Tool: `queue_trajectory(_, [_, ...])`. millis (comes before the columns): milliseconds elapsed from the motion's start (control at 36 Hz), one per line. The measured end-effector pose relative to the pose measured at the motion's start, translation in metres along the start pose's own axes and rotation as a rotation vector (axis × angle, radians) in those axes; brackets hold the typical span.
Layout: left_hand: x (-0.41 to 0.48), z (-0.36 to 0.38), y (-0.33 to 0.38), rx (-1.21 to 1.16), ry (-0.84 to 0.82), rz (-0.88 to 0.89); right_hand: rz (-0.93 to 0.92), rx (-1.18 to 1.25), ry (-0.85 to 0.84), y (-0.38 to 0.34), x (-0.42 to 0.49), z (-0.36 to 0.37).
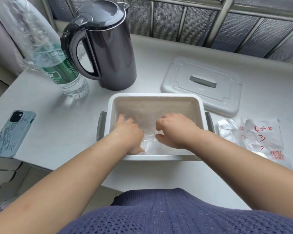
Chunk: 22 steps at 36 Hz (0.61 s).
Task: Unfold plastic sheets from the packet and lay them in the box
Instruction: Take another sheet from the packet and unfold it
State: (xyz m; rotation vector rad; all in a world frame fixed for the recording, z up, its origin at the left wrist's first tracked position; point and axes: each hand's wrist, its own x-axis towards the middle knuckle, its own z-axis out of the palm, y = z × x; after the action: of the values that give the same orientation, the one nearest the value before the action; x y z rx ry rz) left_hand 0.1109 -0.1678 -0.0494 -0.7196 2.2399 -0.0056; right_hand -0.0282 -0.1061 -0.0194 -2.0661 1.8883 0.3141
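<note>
Plastic sheet (150, 146) is down inside the white box (156, 96), which sits at the near edge of the worktop (66, 125) straight in front of you. The clear film covers the near part of the box floor and shows creases between your 2 hands.

Your left grip (128, 132) is released. The fingers reach forward, fairly straight, and press the film against the left side of the floor, with the thumb down by the near wall. Your right grip (175, 130) is curled, and thumb and forefinger seem to pinch a raised fold of the sheet near the middle of the box. The film is so clear that the contact itself is hard to make out.

The packet (254, 137) lies crumpled just to the right of the box, with neither hand on it. The lid (201, 85) rests farther back on the right, off the box.

You look to be in the laying step, spreading 1 sheet out. The next move, as I judge it, calls for holding the left side down while the right draws the fold toward the right wall until the film lies flat. After that you would let go and reach for the packet. Pull gently, since thin film tends to cling to skin and may lift out with your fingers.
</note>
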Motion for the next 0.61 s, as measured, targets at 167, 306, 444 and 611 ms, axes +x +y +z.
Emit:
queue_trajectory(167, [0.004, 0.005, -0.002, -0.022, 0.059, -0.014, 0.179, 0.079, -0.336, 0.014, 0.020, 0.037])
queue_trajectory(306, [0.005, 0.007, -0.004, -0.036, 0.064, -0.022, 0.183, 0.073, -0.357, 0.013, 0.021, 0.038])
queue_trajectory(444, [-0.011, -0.009, -0.007, -0.172, 0.156, -0.005, 0.121, 0.135, -0.245, 0.017, 0.009, 0.016])
queue_trajectory(611, [-0.034, -0.040, -0.003, -0.398, 0.365, -0.060, 0.058, 0.334, -0.134, 0.028, -0.025, -0.015])
